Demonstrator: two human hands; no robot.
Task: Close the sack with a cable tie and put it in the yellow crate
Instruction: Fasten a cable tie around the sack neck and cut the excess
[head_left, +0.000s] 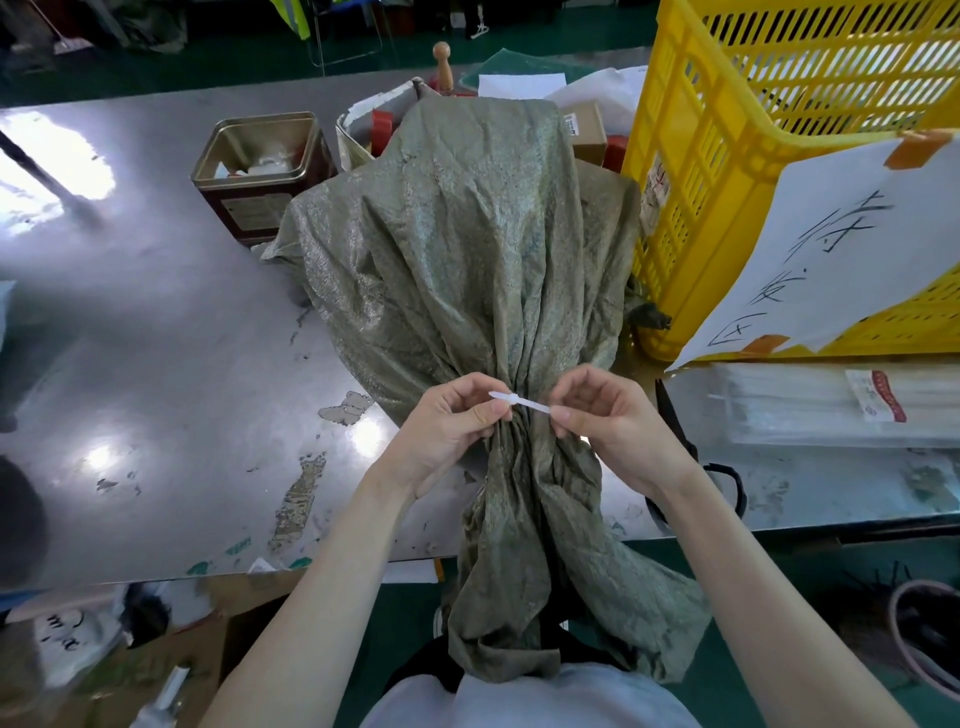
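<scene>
here, cable tie (521, 403) seemingly between fingers (560, 414)

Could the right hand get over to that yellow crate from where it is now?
Probably yes. The yellow crate stands just right of the sack with nothing between, but the right hand is busy pinching the cable tie, so it must let go first.

The cable tie (521, 404) loops behind the gathered sack (467, 249) neck (probably closed), hidden there.

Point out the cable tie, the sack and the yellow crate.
cable tie (522, 404), head view, strap between the hands
sack (467, 249), head view, its bulging body
yellow crate (691, 171), head view, near side wall
</scene>
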